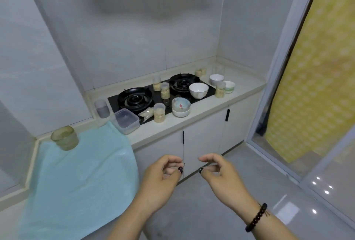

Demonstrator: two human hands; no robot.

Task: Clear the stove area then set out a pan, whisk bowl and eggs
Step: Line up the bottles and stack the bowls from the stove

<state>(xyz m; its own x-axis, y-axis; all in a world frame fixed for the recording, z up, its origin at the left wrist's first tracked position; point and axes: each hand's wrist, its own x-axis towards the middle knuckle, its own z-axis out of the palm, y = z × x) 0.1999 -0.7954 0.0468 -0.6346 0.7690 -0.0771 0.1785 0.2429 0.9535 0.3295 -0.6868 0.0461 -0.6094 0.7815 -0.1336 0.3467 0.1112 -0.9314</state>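
A black two-burner gas stove (pixel 159 95) is set into the pale counter (pixel 240 89). On and around it stand several clear jars of beige contents (pixel 159 113), a large white bowl (pixel 198 90), a stack of two bowls (pixel 181 107), two more bowls (pixel 216 79) at the right, and a small bag (pixel 147 113). My left hand (pixel 163 178) and my right hand (pixel 219 172) hover in front of the cabinet doors, well short of the counter, fingers loosely curled and holding nothing. No pan or eggs are in view.
A clear lidded plastic box (pixel 126 121) and a frosted cup (pixel 102 108) sit left of the stove. A blue towel (pixel 80 172) drapes over the near counter with a glass jar (pixel 65 138) on it. A sliding door with a yellow curtain (pixel 315 86) is at the right.
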